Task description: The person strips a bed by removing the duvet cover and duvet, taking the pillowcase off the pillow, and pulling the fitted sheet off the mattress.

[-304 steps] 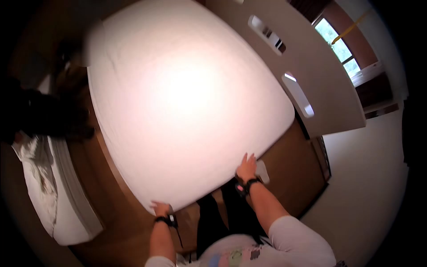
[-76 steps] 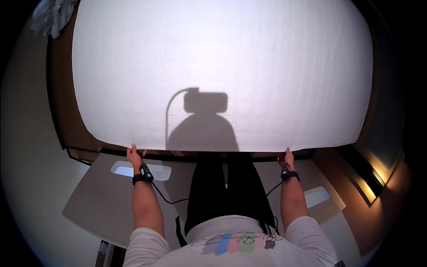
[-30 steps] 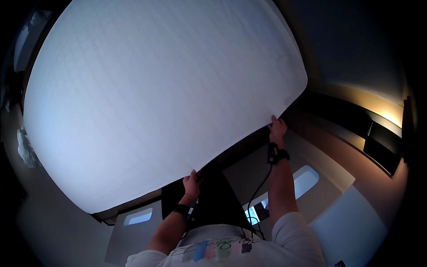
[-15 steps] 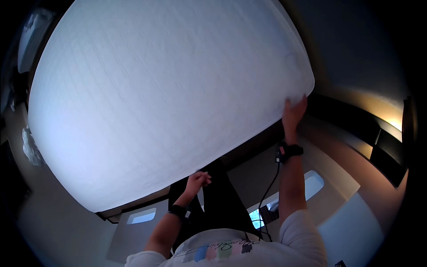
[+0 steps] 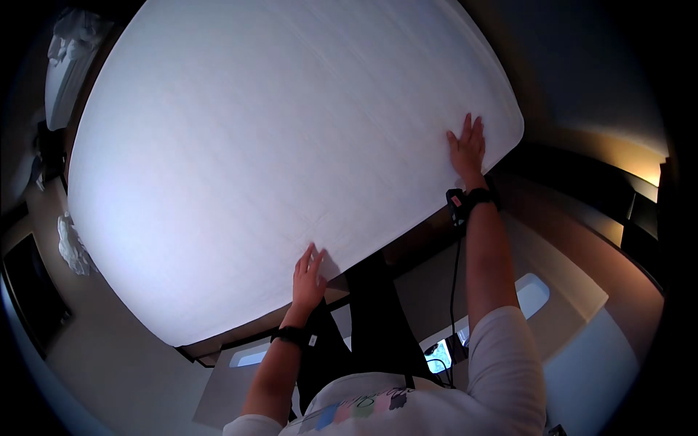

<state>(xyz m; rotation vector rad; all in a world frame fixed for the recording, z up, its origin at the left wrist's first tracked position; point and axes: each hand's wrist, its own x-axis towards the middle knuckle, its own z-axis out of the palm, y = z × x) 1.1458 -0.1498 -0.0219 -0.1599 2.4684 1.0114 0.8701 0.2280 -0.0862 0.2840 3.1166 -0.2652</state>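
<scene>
A large mattress in a smooth white cover [image 5: 276, 145] fills the upper middle of the view. Near its lower right corner, my right hand [image 5: 467, 149] rests on the top surface, fingers spread and holding nothing. My left hand [image 5: 309, 282] is over the near edge at the lower middle, its fingertips on the white cover and its fingers apart. Both wrists wear black bands with small devices, and a cable hangs from the right one.
Behind my legs stands a pale panel with oval cutouts [image 5: 560, 320]. Crumpled white cloth [image 5: 73, 245] lies on the left. Another white padded piece [image 5: 65, 87] is at the upper left. A dark headboard ledge [image 5: 582, 178] with a warm light runs along the right.
Both hands have left the mattress's near edge, where they gripped it a second ago, and moved up onto its top. Their fingers have opened.
</scene>
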